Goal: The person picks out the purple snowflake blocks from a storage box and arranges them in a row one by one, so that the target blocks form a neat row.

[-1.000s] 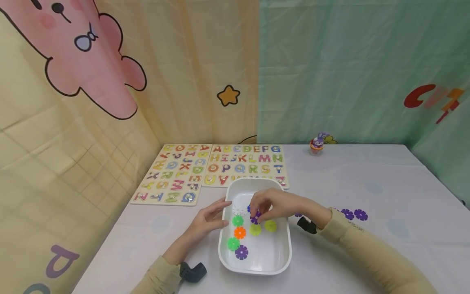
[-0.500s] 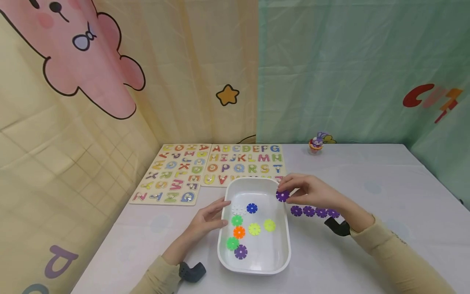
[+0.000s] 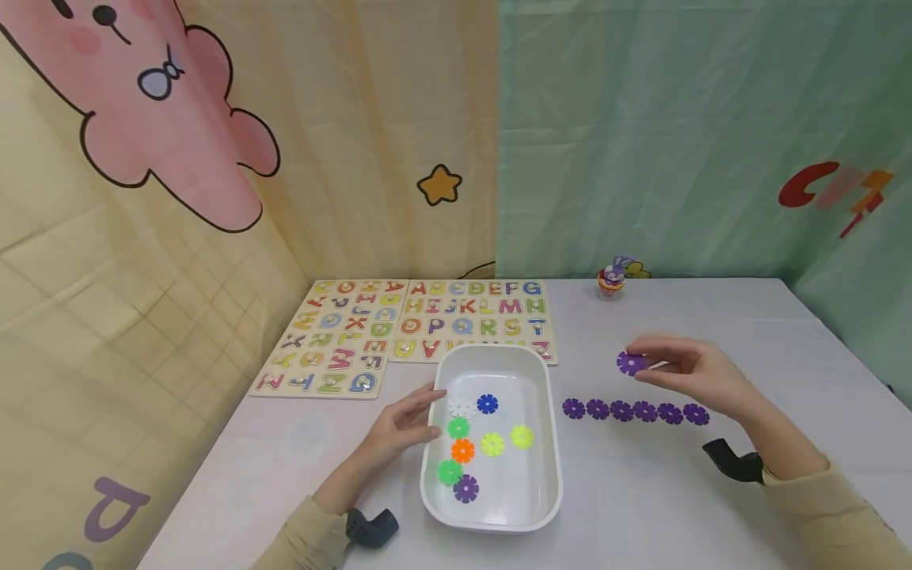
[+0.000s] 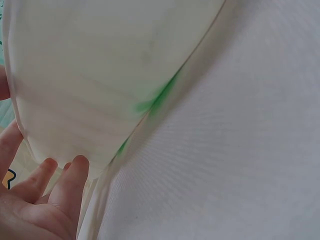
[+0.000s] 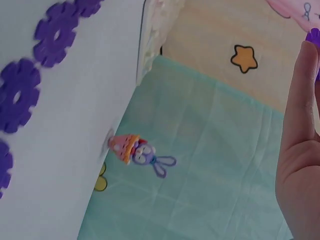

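My right hand [image 3: 694, 372] pinches a purple snowflake disc [image 3: 630, 363] between thumb and fingers, over the table beyond a row of purple snowflake discs [image 3: 622, 411]. A sliver of the held disc shows at the right wrist view's edge. My left hand [image 3: 395, 423] holds the left rim of a white plastic tray [image 3: 499, 522]; in the left wrist view other fingers [image 4: 70, 192] rest against its outer wall. In the tray lie a blue disc [image 3: 488, 404], white ones [image 3: 461, 407], yellow ones [image 3: 492, 444], green ones [image 3: 450, 473], an orange one [image 3: 463, 450] and a purple one [image 3: 466, 488].
Two wooden alphabet puzzle boards [image 3: 321, 340] lie behind and left of the tray, one partly covered by its far end. A small rabbit figure in a cup [image 3: 611, 279] stands near the table's back edge. Printed curtains [image 3: 641, 142] hang behind.
My right hand has lifted a purple disc out of the tray and carried it right, past the rim, to above the purple row. The left hand has stayed at the tray.
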A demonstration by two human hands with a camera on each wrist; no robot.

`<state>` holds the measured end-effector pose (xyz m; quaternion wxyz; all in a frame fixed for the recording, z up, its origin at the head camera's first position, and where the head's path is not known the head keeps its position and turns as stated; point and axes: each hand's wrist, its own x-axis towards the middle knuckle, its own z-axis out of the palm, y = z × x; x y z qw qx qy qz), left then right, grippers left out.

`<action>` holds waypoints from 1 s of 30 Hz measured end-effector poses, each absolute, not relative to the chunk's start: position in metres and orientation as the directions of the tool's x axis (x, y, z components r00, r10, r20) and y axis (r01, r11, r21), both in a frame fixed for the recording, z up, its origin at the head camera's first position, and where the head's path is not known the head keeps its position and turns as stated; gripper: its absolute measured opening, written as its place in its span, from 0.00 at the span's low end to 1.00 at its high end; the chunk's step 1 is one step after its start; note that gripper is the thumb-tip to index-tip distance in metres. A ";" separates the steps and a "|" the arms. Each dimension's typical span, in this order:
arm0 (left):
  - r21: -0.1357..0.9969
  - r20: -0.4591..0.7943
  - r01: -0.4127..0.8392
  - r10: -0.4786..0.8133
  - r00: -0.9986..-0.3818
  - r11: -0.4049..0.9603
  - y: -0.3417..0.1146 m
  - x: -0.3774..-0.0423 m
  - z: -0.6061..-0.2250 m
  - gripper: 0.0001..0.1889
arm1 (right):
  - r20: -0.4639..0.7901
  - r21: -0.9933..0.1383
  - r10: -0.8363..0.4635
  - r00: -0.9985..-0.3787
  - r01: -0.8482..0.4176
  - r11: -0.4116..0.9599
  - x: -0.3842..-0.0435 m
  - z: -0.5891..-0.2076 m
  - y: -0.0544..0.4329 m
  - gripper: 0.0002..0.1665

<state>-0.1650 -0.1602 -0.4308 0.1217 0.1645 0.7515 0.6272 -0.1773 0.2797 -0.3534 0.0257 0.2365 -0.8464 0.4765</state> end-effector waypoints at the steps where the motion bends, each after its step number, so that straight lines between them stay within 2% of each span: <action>1: 0.983 0.021 0.092 0.400 -0.916 0.159 -0.160 -0.165 -0.431 0.28 | 0.263 -0.791 -0.359 -0.896 -0.413 0.451 -0.175 -0.354 0.285 0.21; 6: 0.984 0.011 0.079 0.392 -0.920 0.159 -0.160 -0.164 -0.430 0.28 | 0.247 -0.757 -0.276 -0.929 -0.363 0.543 -0.167 -0.361 0.311 0.21; 14: 0.983 0.028 0.098 0.404 -0.914 0.154 -0.162 -0.165 -0.433 0.28 | 0.171 -0.750 -0.182 -0.968 -0.247 0.613 -0.161 -0.373 0.345 0.25; 21: 0.983 0.013 0.083 0.393 -0.919 0.162 -0.161 -0.164 -0.431 0.28 | 0.095 -0.770 -0.171 -0.981 -0.181 0.612 -0.165 -0.382 0.373 0.25; 30: 0.983 0.024 0.096 0.402 -0.915 0.159 -0.160 -0.164 -0.430 0.28 | 0.027 -0.739 -0.180 -0.983 -0.141 0.659 -0.169 -0.394 0.391 0.26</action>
